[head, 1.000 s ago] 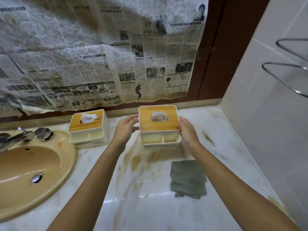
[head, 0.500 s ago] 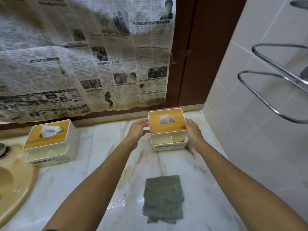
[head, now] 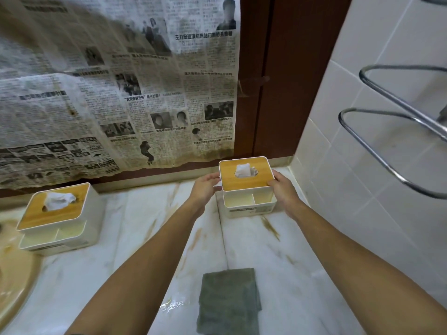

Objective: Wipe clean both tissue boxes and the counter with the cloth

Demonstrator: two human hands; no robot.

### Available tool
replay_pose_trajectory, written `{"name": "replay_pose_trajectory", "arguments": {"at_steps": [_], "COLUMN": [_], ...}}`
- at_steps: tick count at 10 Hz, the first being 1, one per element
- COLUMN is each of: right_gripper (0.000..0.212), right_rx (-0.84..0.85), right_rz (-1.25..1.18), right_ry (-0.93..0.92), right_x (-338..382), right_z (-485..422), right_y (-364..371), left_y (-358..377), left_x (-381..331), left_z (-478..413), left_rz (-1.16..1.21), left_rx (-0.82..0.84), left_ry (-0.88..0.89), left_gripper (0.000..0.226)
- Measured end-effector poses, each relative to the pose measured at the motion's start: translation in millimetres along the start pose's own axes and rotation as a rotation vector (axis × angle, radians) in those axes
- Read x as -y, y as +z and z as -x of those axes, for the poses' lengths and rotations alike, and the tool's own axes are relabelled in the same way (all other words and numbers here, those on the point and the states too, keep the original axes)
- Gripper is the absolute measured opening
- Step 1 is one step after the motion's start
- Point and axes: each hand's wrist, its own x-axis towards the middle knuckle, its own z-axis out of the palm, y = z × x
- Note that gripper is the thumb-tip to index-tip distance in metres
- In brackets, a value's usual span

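marble counter [head: 278, 262], streaked with brown stains, runs from the sink [head: 12, 274] on your left to the tiled wall [head: 362, 226] on your right. yellowed newspaper [head: 121, 93] covers the back.

corner tissue box [head: 244, 182]: white body, wooden lid, tissue poking up. upright in the far right corner, just beside the tiled wall. looks to be resting on the counter, though its underside is hidden.

left hand [head: 205, 187]: thumb on the lid's near-left edge, fingers curled round the left wall. right hand [head: 281, 189]: thumb at the lid's right corner, fingers wrapped behind the right wall, tips hidden. both grip the box; neither holds the cloth.

sink-side tissue box [head: 55, 213]: same make, upright, well apart to your left, no hand on it.

cloth [head: 228, 303]: grey, folded, flat on the counter near its front edge. this is the relation that matters. it lies straight back toward you from the corner box, between your forearms, touching neither, a shade closer to the left one. its long axis runs front to back, in line with your arms.

judgement: box placement looks about done and no wiping is in hand. to reach the cloth, one hand must let go and draw back toward your body.
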Motion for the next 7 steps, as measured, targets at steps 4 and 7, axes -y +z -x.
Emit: {"name": "replay_pose_trajectory", "arguments": {"at_steps": [4, 7], "right_gripper": [0.049, 0.016], "right_rx": [-0.073, -0.032], "right_rz": [0.018, 0.327], "right_ry": [0.033, -0.323], "right_x": [-8.2, -42.4], "right_z": [8.8, 127.5], "right_y": [-6.8, 51.5], "left_y": [-22.7, -144.0], "left_x": [-0.3, 69.6], "left_z": [19.2, 119.9], "left_rz": [-0.177, -0.341], "left_rx": [0.02, -0.25], "left_ry": [0.017, 0.153], "left_gripper": [0.031, 0.019]}}
